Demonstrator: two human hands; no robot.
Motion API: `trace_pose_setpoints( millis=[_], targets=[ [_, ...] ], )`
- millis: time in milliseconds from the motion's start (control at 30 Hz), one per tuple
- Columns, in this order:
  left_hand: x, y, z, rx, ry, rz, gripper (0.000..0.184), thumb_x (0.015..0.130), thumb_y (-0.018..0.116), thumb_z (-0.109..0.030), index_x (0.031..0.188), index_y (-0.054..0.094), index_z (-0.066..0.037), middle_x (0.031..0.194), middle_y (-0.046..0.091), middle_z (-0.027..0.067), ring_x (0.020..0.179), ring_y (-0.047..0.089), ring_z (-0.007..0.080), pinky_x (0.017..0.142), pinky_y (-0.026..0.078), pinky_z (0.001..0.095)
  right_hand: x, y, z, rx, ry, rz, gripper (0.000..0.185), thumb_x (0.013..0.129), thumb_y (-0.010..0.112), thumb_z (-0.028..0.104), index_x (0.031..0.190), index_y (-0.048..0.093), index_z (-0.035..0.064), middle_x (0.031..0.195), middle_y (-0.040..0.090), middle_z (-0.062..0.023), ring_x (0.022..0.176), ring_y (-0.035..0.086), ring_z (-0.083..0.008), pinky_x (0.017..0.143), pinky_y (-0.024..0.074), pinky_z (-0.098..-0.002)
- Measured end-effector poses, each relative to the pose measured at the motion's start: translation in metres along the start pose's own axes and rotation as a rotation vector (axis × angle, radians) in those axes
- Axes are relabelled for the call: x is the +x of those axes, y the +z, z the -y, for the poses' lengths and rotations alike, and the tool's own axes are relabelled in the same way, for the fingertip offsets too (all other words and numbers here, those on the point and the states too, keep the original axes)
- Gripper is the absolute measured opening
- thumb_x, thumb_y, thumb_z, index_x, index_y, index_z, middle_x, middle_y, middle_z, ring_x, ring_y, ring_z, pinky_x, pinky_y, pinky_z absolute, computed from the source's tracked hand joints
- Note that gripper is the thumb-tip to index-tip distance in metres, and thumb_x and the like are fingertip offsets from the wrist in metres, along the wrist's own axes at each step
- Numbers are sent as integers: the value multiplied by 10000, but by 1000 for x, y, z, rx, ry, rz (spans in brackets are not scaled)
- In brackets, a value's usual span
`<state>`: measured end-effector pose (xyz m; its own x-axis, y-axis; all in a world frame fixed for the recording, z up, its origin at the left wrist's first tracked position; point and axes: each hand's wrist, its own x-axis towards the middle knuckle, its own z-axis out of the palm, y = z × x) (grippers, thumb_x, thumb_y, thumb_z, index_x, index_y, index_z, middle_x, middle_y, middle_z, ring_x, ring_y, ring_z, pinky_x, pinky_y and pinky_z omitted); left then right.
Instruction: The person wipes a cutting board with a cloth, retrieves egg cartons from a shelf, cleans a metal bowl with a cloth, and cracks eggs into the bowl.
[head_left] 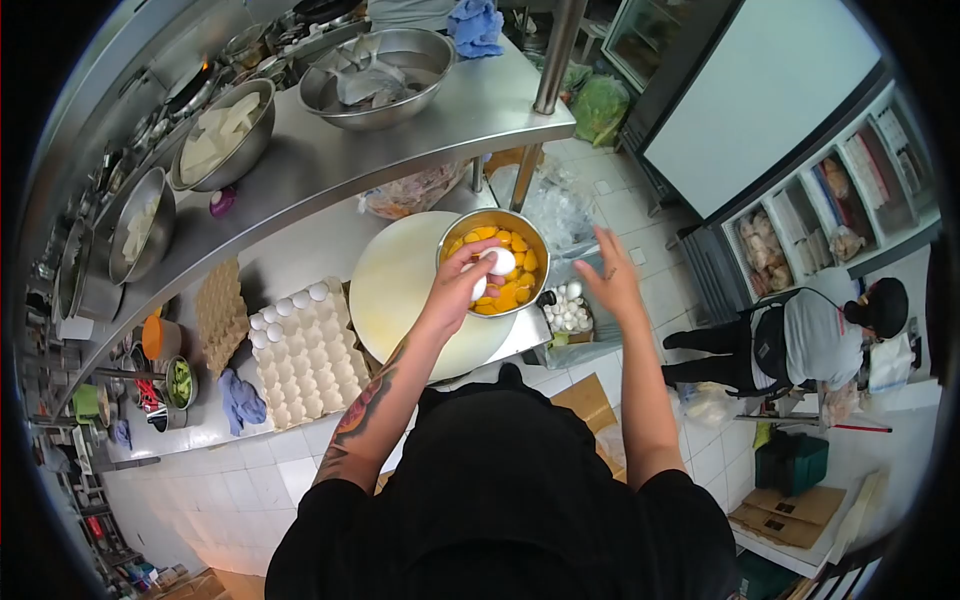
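Note:
My left hand (462, 285) is closed around white eggs (497, 261), one at the fingertips and another partly hidden against the palm. It is over a steel bowl (544, 243) of cracked eggs with many yellow yolks (516, 294). The bowl stands at the edge of a round white cutting board (385, 290). To the right of the bowl, my right hand (612, 277) is raised with fingers apart and nothing in it. Below and between that hand and the bowl, a bin (588, 335) holds white pieces that look like eggshells (568, 309).
Left of the board lies a cardboard egg tray (315, 375) with several whole eggs along its far side. Beside it are a blue cloth (241, 400) and an empty tray (220, 310). A steel shelf (300, 170) with bowls overhangs the counter. Another person (815, 330) stands at right.

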<state>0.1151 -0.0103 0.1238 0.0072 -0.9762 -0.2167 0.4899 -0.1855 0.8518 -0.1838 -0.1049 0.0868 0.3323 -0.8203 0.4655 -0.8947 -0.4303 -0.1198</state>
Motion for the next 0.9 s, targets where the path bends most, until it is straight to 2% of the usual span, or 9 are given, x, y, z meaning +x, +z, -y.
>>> trace_pose_setpoints(
  millis=[67, 200, 267, 300, 367, 500, 567, 700, 900],
  targets=[
    [10, 9, 10, 268, 43, 42, 480, 997, 701, -252, 1389, 547, -22, 1058, 665, 97, 841, 660, 131, 682, 557, 255, 20, -53, 65, 901, 87, 230, 728, 864, 796, 182, 1514, 473, 123, 1215, 660, -168, 1067, 653, -254, 872, 527, -352],
    [16, 26, 8, 402, 163, 16, 492, 1024, 662, -299, 1394, 524, -7, 981, 669, 90, 777, 656, 132, 646, 544, 264, 48, -40, 91, 923, -370, 316, 702, 876, 798, 149, 1499, 478, 90, 1118, 682, -121, 922, 663, -193, 790, 537, -306],
    [13, 20, 3, 358, 128, -23, 488, 1034, 643, -306, 1401, 517, -10, 967, 670, 91, 774, 656, 132, 640, 540, 265, 66, -9, 75, 1274, 81, 627, 542, 960, 715, 197, 1447, 517, 61, 1084, 682, -79, 844, 636, -170, 710, 535, -291],
    [9, 14, 0, 314, 90, -63, 485, 1044, 625, -313, 1408, 510, -14, 953, 670, 92, 772, 655, 133, 633, 535, 267, 79, 3, 73, 1276, 73, 633, 542, 960, 715, 197, 1447, 517, 61, 1084, 682, -79, 844, 636, -170, 710, 535, -291],
    [2, 3, -2, 270, 109, -86, 450, 1062, 590, -312, 1397, 526, -18, 927, 666, 94, 757, 645, 131, 623, 525, 267, 103, 26, 72, 1575, 586, 132, 372, 1057, 585, 258, 1376, 536, 73, 991, 693, -74, 618, 582, -134, 573, 489, -295],
    [-15, -11, -6, 228, 110, -115, 402, 1064, 586, -292, 1353, 568, -13, 901, 661, 84, 738, 627, 122, 627, 513, 259, 122, 59, 83, 1617, 699, 46, 314, 1087, 510, 287, 1314, 537, 72, 1006, 690, -85, 639, 560, -125, 564, 461, -300],
    [-24, -17, -12, 221, 115, -109, 386, 1062, 588, -284, 1336, 584, -12, 890, 657, 78, 733, 621, 117, 628, 509, 256, 122, 55, 78, 1798, 736, 299, 302, 1083, 523, 280, 1305, 528, 76, 984, 668, -67, 669, 547, -122, 577, 437, -290],
    [-38, -39, -13, 146, 126, -114, 341, 1051, 607, -245, 1278, 609, 9, 879, 643, 87, 728, 618, 127, 617, 504, 266, 94, 10, 91, 1882, 576, 244, 318, 1064, 579, 265, 1316, 530, 79, 934, 607, -26, 692, 516, -117, 596, 424, -296],
    [-38, -49, -10, -133, 103, -138, 297, 1049, 594, -245, 1236, 630, -17, 880, 647, 63, 741, 622, 129, 632, 502, 256, 70, 17, 111, 1214, 252, 220, 314, 1072, 566, 336, 1300, 525, 124, 913, 633, -38, 742, 596, -157, 687, 497, -307]
  ],
)
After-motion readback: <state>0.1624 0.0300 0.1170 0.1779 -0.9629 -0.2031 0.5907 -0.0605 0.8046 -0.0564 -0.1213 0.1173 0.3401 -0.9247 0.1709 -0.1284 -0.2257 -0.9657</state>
